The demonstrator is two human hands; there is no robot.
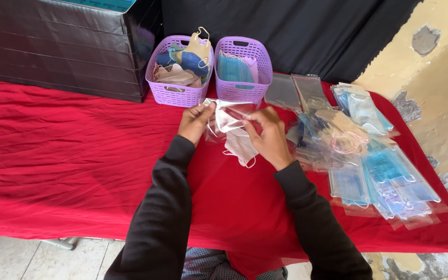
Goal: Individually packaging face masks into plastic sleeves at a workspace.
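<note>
Clear sleeve (pixel 229 116) edges hard to trace; white mask (pixel 240 148) partly under my right hand (pixel 269 136). Both grips, left hand (pixel 195 122) too, pinch the sleeve above the worktop (pixel 68 155), before two purple baskets (pixel 180 93).

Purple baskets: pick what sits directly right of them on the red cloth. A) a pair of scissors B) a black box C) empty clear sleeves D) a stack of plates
C: empty clear sleeves lie flat just right of the right purple basket; the black box stands on the left.
</note>
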